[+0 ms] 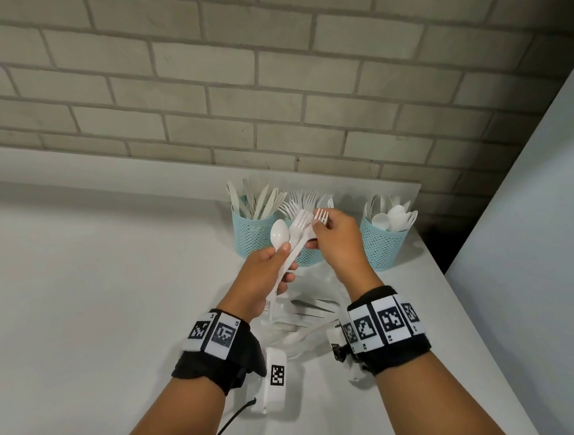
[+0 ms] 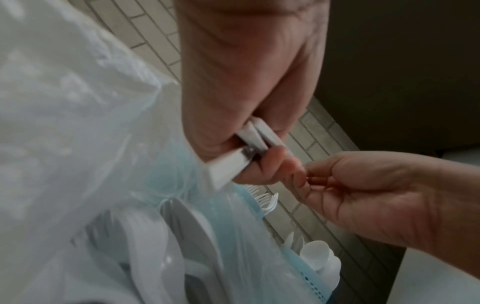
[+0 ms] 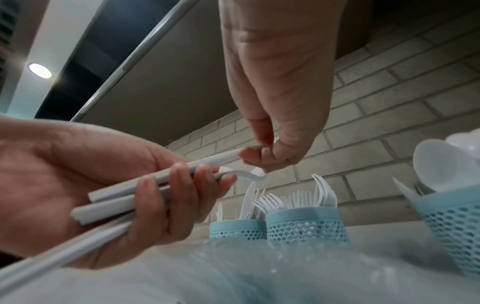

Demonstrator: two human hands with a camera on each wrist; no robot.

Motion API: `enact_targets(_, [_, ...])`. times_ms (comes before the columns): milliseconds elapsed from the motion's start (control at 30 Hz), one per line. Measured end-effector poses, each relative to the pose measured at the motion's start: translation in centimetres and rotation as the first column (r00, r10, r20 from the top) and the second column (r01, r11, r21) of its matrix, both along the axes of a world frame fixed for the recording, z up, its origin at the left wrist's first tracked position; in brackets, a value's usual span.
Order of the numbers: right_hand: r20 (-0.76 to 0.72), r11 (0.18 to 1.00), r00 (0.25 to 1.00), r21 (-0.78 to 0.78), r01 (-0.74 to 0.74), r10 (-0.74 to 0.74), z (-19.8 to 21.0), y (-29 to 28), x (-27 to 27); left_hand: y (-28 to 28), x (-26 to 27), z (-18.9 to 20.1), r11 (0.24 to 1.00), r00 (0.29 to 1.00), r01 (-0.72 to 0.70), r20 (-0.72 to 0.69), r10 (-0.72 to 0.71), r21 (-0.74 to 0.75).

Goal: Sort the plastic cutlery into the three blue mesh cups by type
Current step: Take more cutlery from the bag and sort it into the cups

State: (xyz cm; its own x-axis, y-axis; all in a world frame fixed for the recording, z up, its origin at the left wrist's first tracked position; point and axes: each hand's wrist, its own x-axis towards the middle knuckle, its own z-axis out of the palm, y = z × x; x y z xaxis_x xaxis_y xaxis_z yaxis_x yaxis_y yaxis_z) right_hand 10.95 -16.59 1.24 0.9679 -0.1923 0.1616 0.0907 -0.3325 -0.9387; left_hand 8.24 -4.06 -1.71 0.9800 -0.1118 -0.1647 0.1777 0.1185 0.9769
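Observation:
Three blue mesh cups stand at the table's back: the knife cup [image 1: 251, 235], the fork cup [image 1: 307, 257] partly hidden behind my hands, and the spoon cup [image 1: 382, 246]. My left hand [image 1: 275, 263] grips a bundle of white cutlery by the handles [image 3: 124, 197], with a spoon [image 1: 279, 233] and a fork [image 1: 299, 220] sticking up. My right hand [image 1: 321, 233] pinches another fork [image 1: 322, 215] just below its tines, in front of the fork cup [image 3: 306, 224]. That fork's handle still lies in the left hand's bundle.
A clear plastic bag [image 1: 307, 322] with more white cutlery lies on the white table [image 1: 79, 302] under my wrists. A brick wall runs behind the cups. A white panel [image 1: 537, 232] borders the table on the right.

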Motion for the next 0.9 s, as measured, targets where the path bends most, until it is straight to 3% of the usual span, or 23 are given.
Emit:
enact_targets(300, [-0.108, 0.978, 0.990, 0.197, -0.069, 0.092, -1.1, -0.5, 0.0, -0.2, -0.2, 0.1, 0.998, 0.997, 0.059, 0.039, -0.060, 0.016])
enact_targets(467, [-0.164, 0.927, 0.986, 0.375, 0.024, 0.041, -1.2, -0.5, 0.5, -0.4, -0.2, -0.1, 0.997, 0.997, 0.079, 0.000, -0.079, -0.002])
enact_targets(600, [-0.073, 0.839, 0.997, 0.544, 0.031, 0.010, 0.4, -1.1, 1.3, -0.4, 0.3, 0.0, 0.997, 0.997, 0.072, -0.012, -0.072, -0.017])
enact_targets(700, [0.041, 0.789, 0.991, 0.610, 0.078, -0.130, 2.3, -2.1, 3.0, -0.3, 1.2, 0.6, 0.999, 0.999, 0.025, -0.030, -0.027, -0.042])
enact_targets(800, [0.227, 0.811, 0.914, 0.563, 0.159, -0.336, 3.4, -3.0, 4.7, -0.2, 2.1, 1.1, 0.999, 0.999, -0.008, -0.041, 0.006, -0.049])
enact_targets(900, [0.376, 0.887, 0.833, 0.381, 0.261, -0.407, 3.3, -2.9, 5.5, -0.1, 2.8, 1.2, 0.999, 0.999, 0.005, -0.037, -0.007, -0.043])
